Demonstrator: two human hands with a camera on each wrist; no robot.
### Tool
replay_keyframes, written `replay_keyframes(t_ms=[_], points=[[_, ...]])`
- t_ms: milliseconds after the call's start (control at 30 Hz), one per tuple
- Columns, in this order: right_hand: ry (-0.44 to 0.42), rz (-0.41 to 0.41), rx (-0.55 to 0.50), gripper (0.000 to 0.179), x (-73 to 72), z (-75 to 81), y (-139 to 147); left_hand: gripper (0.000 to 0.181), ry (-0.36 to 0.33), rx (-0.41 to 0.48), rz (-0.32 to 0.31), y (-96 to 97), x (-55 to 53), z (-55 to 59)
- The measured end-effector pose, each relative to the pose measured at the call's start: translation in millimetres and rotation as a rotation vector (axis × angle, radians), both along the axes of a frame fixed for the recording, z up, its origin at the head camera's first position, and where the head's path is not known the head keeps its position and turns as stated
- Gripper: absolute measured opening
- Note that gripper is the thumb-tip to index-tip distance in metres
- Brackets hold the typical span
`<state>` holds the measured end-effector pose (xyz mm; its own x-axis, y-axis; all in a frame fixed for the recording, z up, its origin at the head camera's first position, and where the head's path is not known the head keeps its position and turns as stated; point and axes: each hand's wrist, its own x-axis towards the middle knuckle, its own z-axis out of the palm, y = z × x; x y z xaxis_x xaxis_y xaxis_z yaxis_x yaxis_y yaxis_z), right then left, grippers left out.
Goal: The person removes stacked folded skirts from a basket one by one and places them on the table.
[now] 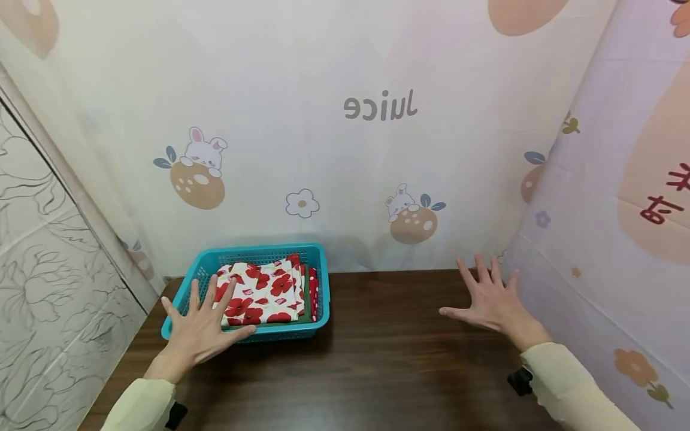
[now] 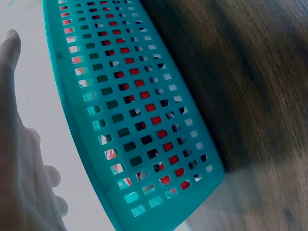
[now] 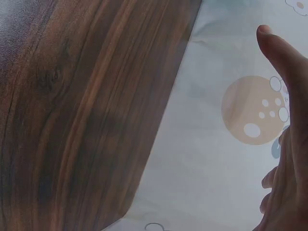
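A teal plastic basket (image 1: 325, 299) with slotted walls sits at the back left of the table. Folded cloths lie in it: on top a white cloth with red flowers (image 1: 259, 293), beneath and beside it a green cloth (image 1: 307, 296) and a red one with white dots (image 1: 314, 293). My left hand (image 1: 196, 332) is spread over the basket's front left corner and holds nothing. In the left wrist view the slotted side (image 2: 130, 115) fills the middle. Over the table's right side, my right hand (image 1: 493, 302) is spread too, with nothing in it.
The dark brown wooden table (image 1: 377, 359) meets a printed cloth backdrop (image 1: 356, 155) at its back edge. Another printed sheet (image 1: 604, 251) hangs along the right, and a panel with line-drawn flowers (image 1: 48, 287) stands on the left.
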<state>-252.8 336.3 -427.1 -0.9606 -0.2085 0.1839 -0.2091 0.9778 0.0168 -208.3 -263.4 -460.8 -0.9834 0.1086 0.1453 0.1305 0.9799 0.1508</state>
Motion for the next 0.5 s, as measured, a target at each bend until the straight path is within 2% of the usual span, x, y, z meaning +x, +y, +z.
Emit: replay_keyframes(t_ms=[267,500], points=[[-0.028,-0.012,-0.047,0.124,-9.8,14.8,-17,0.114,0.025,-0.002,0.002,1.2,-5.0,5.2],[-0.044,0.052,-0.148,0.124,-24.7,35.3,-57,0.113,0.063,0.006,0.003,-4.9,-8.5,16.9]])
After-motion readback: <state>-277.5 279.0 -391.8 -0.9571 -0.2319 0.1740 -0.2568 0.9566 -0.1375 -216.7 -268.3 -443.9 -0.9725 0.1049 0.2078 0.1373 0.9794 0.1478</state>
